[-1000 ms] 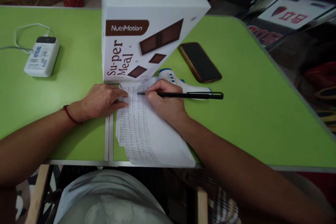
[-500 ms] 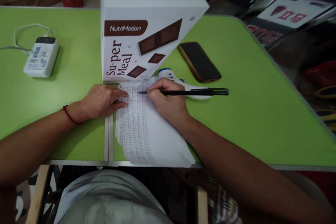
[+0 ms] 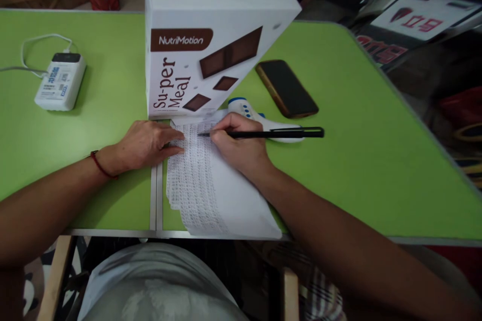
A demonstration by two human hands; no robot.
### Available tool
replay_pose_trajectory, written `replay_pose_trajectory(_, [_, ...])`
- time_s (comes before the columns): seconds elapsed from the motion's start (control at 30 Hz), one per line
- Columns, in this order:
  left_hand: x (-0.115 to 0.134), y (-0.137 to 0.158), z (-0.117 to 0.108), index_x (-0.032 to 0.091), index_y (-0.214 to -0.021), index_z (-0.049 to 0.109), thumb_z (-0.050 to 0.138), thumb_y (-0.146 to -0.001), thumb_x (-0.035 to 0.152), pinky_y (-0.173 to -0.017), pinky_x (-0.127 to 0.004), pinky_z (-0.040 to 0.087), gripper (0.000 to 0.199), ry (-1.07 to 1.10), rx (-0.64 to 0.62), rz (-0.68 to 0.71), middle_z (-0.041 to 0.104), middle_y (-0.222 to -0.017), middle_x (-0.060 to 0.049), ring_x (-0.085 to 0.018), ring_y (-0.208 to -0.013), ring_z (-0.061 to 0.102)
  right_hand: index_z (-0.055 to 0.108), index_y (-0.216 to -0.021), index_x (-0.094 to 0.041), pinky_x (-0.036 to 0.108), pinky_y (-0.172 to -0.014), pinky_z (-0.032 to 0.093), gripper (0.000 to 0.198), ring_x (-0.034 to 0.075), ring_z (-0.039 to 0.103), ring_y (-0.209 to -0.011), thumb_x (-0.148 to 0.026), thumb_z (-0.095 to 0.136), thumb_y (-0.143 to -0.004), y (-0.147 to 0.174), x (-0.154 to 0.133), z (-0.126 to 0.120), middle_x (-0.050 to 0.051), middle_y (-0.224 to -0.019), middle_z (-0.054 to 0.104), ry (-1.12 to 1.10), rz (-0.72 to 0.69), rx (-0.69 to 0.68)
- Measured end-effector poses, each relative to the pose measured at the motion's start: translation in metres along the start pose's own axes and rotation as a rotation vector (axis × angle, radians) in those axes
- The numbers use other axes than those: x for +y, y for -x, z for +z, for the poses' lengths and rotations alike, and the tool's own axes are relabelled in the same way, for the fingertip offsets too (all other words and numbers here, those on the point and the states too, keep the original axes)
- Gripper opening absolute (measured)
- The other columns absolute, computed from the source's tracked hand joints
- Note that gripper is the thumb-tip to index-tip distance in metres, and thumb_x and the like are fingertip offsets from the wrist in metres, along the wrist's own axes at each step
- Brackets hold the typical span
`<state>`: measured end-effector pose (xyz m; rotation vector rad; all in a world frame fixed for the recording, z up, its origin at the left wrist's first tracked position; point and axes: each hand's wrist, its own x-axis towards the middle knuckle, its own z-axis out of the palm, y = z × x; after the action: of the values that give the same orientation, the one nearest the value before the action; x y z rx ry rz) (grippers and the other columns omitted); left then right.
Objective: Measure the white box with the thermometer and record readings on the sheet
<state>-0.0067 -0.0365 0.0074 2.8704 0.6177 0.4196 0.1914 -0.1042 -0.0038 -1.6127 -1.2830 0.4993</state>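
Note:
Between the fingers of my right hand (image 3: 243, 143) is a black pen (image 3: 278, 133), its tip down on a sheet of paper (image 3: 241, 205). Dense rows of small handwriting cover the left part of that sheet, and the right part is blank. Other sheets show beneath its left edge. My left hand (image 3: 145, 144) rests at the paper's upper left edge, thumb and fingers apart, fingertips touching the sheets. Just beyond the paper stands a white box (image 3: 181, 60) marked NutriMotion. A white and blue thermometer-like device (image 3: 274, 128) lies behind my right hand, partly hidden by it and the pen.
A phone (image 3: 288, 88) in a brown case lies right of the box. On the left, a white power block (image 3: 60, 83) has cables attached. The green table (image 3: 361, 160) has a metal seam near my left hand. Behind it at right stands a white vehicle (image 3: 422, 15).
The pen tip has shifted very slightly left, and its back end has swung a little. The paper's lower edge lies slightly differently. My left hand stays in place.

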Motion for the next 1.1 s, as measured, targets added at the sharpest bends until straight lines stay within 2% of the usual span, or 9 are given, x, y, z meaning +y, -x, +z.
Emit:
replay_pose_trajectory(0.47, [-0.0002,-0.0002,-0.0008,0.019,-0.100,0.069,0.063,-0.086,0.036,-0.054,-0.023,0.041,0.022,-0.014,-0.007,0.003,0.070,-0.077,-0.001,-0.016,-0.068,0.065,0.049,-0.051,-0.020,0.024,-0.046,0.033,0.009,0.009,0.041,-0.046,-0.014,0.050,-0.058,-0.0001,-0.0002,0.0000,-0.005,-0.047,0.049,-0.013,-0.015,0.022])
replay_pose_trajectory(0.8, [-0.0005,-0.0004,0.0003,0.019,-0.098,0.069,0.062,-0.087,0.036,-0.055,-0.024,0.042,0.022,-0.014,0.001,0.011,0.070,-0.079,-0.001,-0.016,-0.069,0.065,0.049,-0.053,-0.020,0.025,-0.048,0.035,0.011,0.010,0.041,-0.047,-0.011,0.049,-0.059,-0.0016,0.0004,-0.0033,-0.005,-0.046,0.044,-0.064,0.016,-0.042])
replay_pose_trajectory(1.1, [0.0001,-0.0005,-0.0008,0.019,-0.099,0.069,0.062,-0.087,0.036,-0.055,-0.024,0.042,0.023,-0.005,-0.013,0.003,0.070,-0.080,-0.002,-0.017,-0.069,0.065,0.052,-0.052,-0.020,0.025,-0.047,0.036,0.009,0.009,0.042,-0.047,-0.014,0.052,-0.059,0.0004,-0.0022,-0.0016,-0.005,-0.048,0.048,-0.052,0.023,-0.061])
